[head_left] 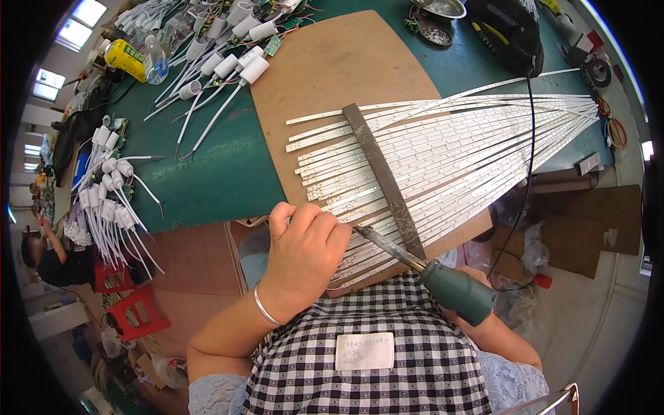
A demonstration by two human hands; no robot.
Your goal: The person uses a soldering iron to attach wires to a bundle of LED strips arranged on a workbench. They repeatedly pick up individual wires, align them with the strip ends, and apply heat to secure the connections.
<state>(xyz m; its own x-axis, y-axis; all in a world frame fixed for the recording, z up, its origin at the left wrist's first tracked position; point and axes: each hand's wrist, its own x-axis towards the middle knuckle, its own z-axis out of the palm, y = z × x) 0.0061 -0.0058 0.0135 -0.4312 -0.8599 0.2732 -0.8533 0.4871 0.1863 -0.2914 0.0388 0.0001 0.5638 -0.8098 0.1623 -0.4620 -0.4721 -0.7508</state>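
Observation:
Many narrow white LED strips (pixel 449 149) lie fanned out on a brown board (pixel 332 62), their left ends spread and their right ends bunched together. A dark flat bar (pixel 384 176) rests across them. My right hand (pixel 474 277), mostly hidden, grips the green handle of a soldering iron (pixel 456 290). The iron's blackened tip points up and left, close to my left fingertips over the nearer strip ends. Beside those ends, my left hand (pixel 308 249) has its fingers closed in a pinch; whatever is between them is hidden.
White cylindrical parts with wires (pixel 252 69) are heaped on the green table (pixel 200 180), with another bundle (pixel 107 187) at its left edge. A yellow bottle (pixel 124 59), black bag (pixel 505 34) and metal tin (pixel 443 8) stand farther back. A black cord (pixel 531 131) crosses the strips. Red stools (pixel 138 315) and a person (pixel 52 259) are at left.

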